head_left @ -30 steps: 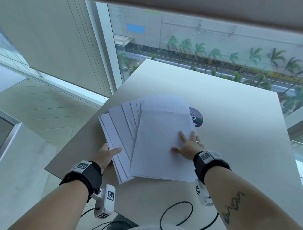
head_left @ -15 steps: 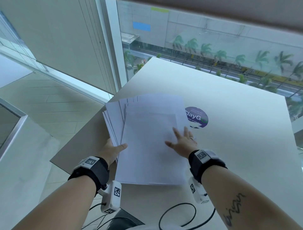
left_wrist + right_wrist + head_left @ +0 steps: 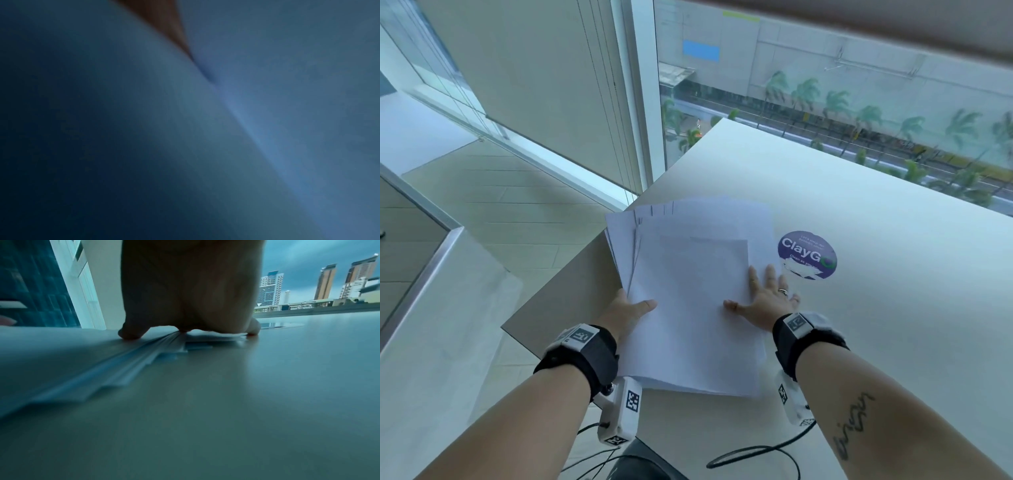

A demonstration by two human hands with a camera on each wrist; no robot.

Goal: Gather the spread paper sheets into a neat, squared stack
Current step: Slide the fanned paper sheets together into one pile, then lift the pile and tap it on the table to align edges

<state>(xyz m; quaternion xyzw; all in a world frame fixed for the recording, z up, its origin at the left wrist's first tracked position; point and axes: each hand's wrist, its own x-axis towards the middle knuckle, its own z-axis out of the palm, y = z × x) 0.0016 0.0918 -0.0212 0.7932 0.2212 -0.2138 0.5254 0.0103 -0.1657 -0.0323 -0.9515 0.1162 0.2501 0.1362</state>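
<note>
Several white paper sheets (image 3: 688, 301) lie on the pale table (image 3: 876, 325) in a loose pile, with their left and far edges still fanned. My left hand (image 3: 628, 308) holds the pile's left edge, thumb on top and fingers hidden beneath the sheets. My right hand (image 3: 767, 296) rests flat with spread fingers on the pile's right edge, partly on the table. In the right wrist view the palm (image 3: 191, 288) presses on the staggered sheet edges (image 3: 123, 366). The left wrist view is dark and blurred.
A round purple ClayGo sticker (image 3: 807, 255) sits on the table just right of the pile. The table's left edge (image 3: 571, 263) drops to the floor close to the sheets. Black cables (image 3: 756, 454) hang at the near edge. A window lies beyond the far edge.
The wide fan of sheets on the left has been pushed rightward under the top sheets. Both hands have drawn closer together, and the sticker is now uncovered.
</note>
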